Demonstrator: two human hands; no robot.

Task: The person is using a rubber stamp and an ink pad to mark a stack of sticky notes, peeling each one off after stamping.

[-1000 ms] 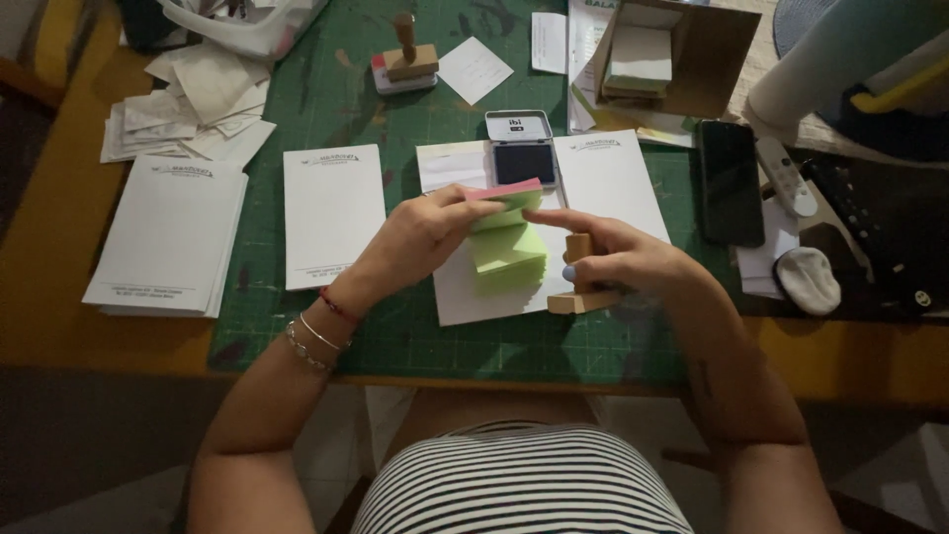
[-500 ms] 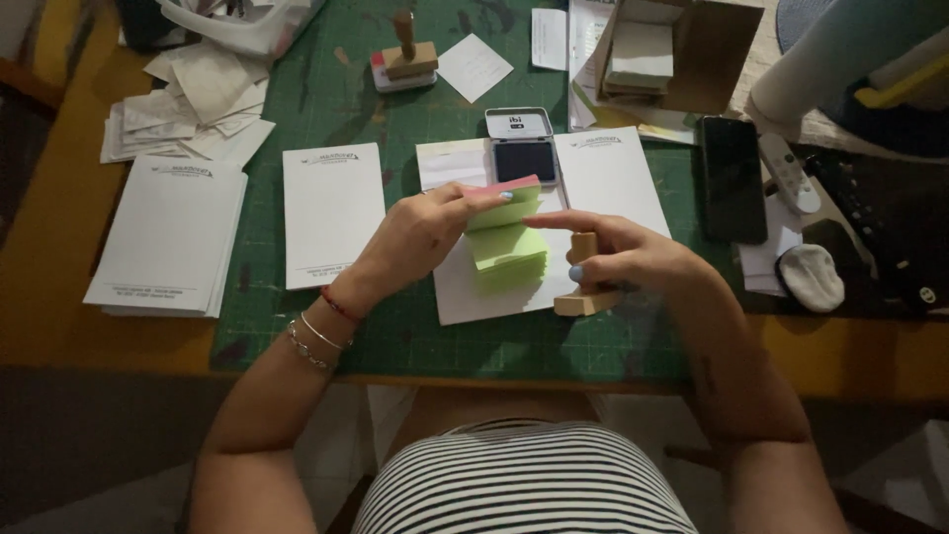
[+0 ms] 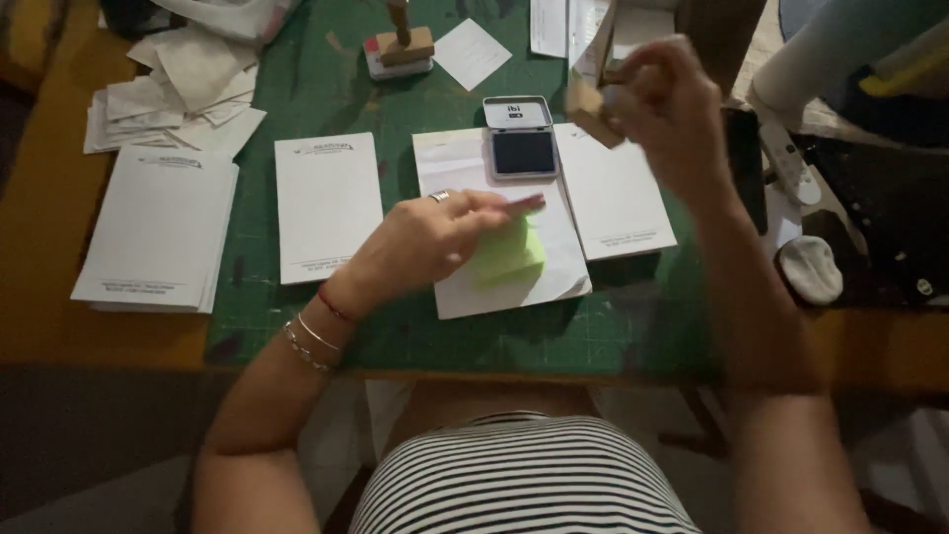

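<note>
A green cutting mat (image 3: 326, 89), gridded and scuffed, covers most of the wooden table (image 3: 40, 247) and gives a flat, firm bed for the paper on it. White printed sheets (image 3: 158, 227) lie in a squared stack at the left edge, with a single pad (image 3: 326, 203) beside it and another sheet (image 3: 613, 193) to the right of centre, all laid square to the person as if for easy reach. A loose heap of cut scraps (image 3: 178, 84) sits further back on the left. At centre, a white sheet (image 3: 514, 287) lies under the left hand (image 3: 425, 242), which pins a lime-green sticky pad (image 3: 514, 252) down on it, fingers closed over its upper edge so the thin leaves stay put. Just behind is a small ink pad (image 3: 522, 148), lid open, its dark felt face up. The right hand (image 3: 667, 109) is raised above and right of it, clenched around a wooden stamp (image 3: 593, 109), a blocky pale piece, blurred. A second wooden stamp (image 3: 400, 44) stands upright at the mat's far edge.
</note>
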